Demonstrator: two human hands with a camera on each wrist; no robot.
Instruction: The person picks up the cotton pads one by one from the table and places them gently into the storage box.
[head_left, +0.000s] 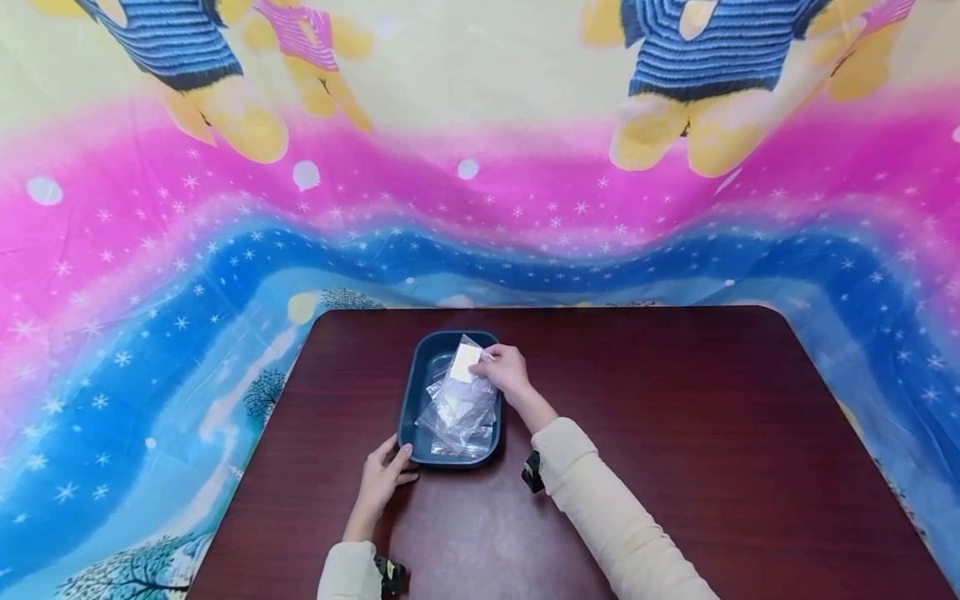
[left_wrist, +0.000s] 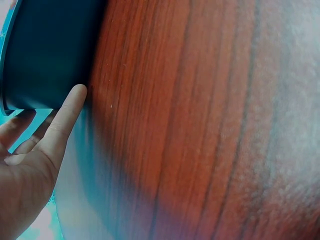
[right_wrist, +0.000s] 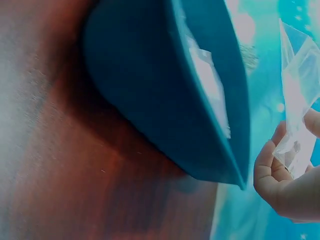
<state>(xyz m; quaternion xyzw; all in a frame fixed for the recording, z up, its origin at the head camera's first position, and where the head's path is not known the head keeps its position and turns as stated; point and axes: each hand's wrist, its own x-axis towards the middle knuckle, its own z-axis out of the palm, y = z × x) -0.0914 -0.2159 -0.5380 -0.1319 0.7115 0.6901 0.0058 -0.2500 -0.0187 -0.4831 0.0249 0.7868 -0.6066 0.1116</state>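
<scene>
A dark blue-green rectangular tray (head_left: 406, 408) stands on the table and contains several clear plastic zip bags (head_left: 456, 417). My left hand (head_left: 378, 483) is at its near-left corner, with extended fingers touching the outer wall; in the left wrist view a straight fingertip (left_wrist: 77, 92) meets the wall low down. Over the tray's far-right part, my right hand (head_left: 506, 368) pinches a clear plastic bag (head_left: 466, 363) with a white patch on it between thumb and fingers. The right wrist view shows this bag raised above the rim, upright and creased.
The tray stands on a dark reddish-brown wooden table (head_left: 675, 433) with rounded far corners. Behind and beside the table hangs a colourful printed cloth (head_left: 480, 192) with bears and snowflakes. A small black device (head_left: 533, 472) is strapped at the right wrist, another (head_left: 391, 577) at the left.
</scene>
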